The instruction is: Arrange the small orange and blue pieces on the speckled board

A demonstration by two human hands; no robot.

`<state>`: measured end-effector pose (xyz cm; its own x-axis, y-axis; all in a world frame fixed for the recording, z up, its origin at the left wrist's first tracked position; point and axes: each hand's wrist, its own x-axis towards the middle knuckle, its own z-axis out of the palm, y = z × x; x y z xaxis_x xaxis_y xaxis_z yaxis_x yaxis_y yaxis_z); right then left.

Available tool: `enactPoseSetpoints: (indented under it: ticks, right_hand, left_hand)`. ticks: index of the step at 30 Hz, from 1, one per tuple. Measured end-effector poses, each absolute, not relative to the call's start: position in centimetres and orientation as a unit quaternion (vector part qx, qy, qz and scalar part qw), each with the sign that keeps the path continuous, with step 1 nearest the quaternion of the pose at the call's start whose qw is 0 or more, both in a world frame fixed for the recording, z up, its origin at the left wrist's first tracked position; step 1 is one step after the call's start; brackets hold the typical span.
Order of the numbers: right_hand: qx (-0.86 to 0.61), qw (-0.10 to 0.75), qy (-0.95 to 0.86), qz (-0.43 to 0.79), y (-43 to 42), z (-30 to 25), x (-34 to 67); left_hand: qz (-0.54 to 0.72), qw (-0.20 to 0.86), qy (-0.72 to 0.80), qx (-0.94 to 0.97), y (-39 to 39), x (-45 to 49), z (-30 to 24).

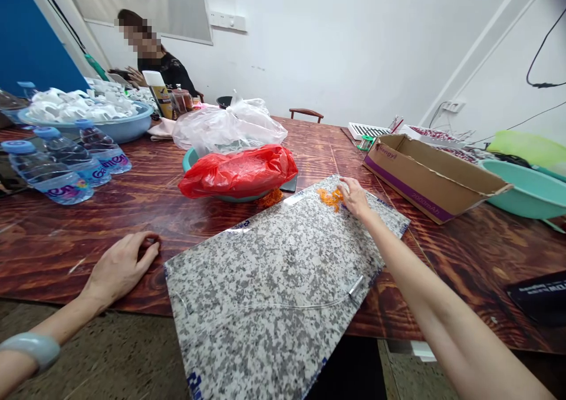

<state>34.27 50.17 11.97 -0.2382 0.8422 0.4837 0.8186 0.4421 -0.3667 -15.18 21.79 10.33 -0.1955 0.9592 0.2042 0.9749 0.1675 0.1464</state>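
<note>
A speckled granite-pattern board (pixel 274 270) lies on the wooden table and overhangs its near edge. A thin clear tube with a small fitting (pixel 356 286) lies across the board. My right hand (pixel 354 196) reaches to the board's far corner, fingers closed on a small heap of orange bits (pixel 331 197). My left hand (pixel 120 264) rests flat on the table left of the board, fingers spread, holding nothing. More orange bits (pixel 270 198) lie beside a red plastic bag (pixel 239 171).
The red bag and a clear bag (pixel 227 127) sit on a teal basin. Water bottles (pixel 48 176) and a blue bowl of white items (pixel 84 117) stand at left. An open cardboard box (pixel 431 176) and a green basin (pixel 526 190) stand at right. A person sits at the far left.
</note>
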Motion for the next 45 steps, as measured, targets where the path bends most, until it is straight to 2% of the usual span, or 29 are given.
enactPoseSetpoints:
  ticks: [3,10,15,20,25,36,40,45]
  right_hand:
    - [-0.535,0.308,-0.786,0.033,51.0,13.5,35.8]
    - [-0.51,0.201,-0.831,0.101,48.5,14.7,38.9]
    - [-0.518,0.159,-0.835,0.091,46.7,14.4,38.9]
    - [-0.537,0.159,-0.827,0.053,47.0,13.6,38.7]
    - [-0.528,0.185,-0.825,0.076,47.8,14.1,39.0]
    - [-0.496,0.245,-0.787,0.273,44.9,17.8,36.6]
    - [-0.403,0.243,-0.781,0.411,41.5,19.5,32.2]
    - [-0.273,0.207,-0.81,0.476,35.6,20.0,23.8]
  left_hand:
    - [-0.117,0.035,-0.763,-0.635,21.9,-15.5,10.1]
    - [-0.118,0.072,-0.753,-0.643,22.2,-16.1,9.4]
    - [-0.112,0.079,-0.752,-0.645,22.3,-16.3,9.3]
    - [-0.112,0.08,-0.752,-0.645,22.3,-16.4,9.3]
    - [-0.11,0.084,-0.755,-0.641,22.2,-16.4,9.2]
    - [-0.124,0.086,-0.755,-0.638,22.3,-16.0,9.2]
    - [-0.134,0.08,-0.757,-0.634,21.9,-15.1,9.9]
    - [-0.146,0.082,-0.755,-0.634,21.4,-14.4,10.4]
